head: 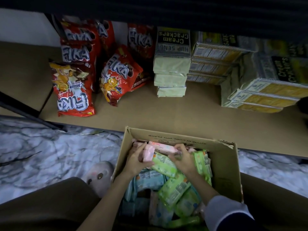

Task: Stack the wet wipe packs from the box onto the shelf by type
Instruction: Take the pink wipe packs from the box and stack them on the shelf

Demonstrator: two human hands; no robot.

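Note:
An open cardboard box (223,165) stands on the floor in front of me, filled with pink, green and blue wet wipe packs. My left hand (137,158) grips a pink wet wipe pack (148,153) by its end at the far side of the box. My right hand (183,158) holds the other end of a long pink pack (164,147) and rests over a green pack (164,164). More green packs (175,190) and blue packs (150,180) lie loose lower in the box. The brown shelf board (150,107) lies just beyond the box.
On the shelf, red Fika snack bags (75,90) stand at the left, and stacks of cream cracker packs (171,64) fill the middle and right (260,90). A bare strip of shelf runs in front of them. Marble-patterned floor (50,150) lies on both sides of the box.

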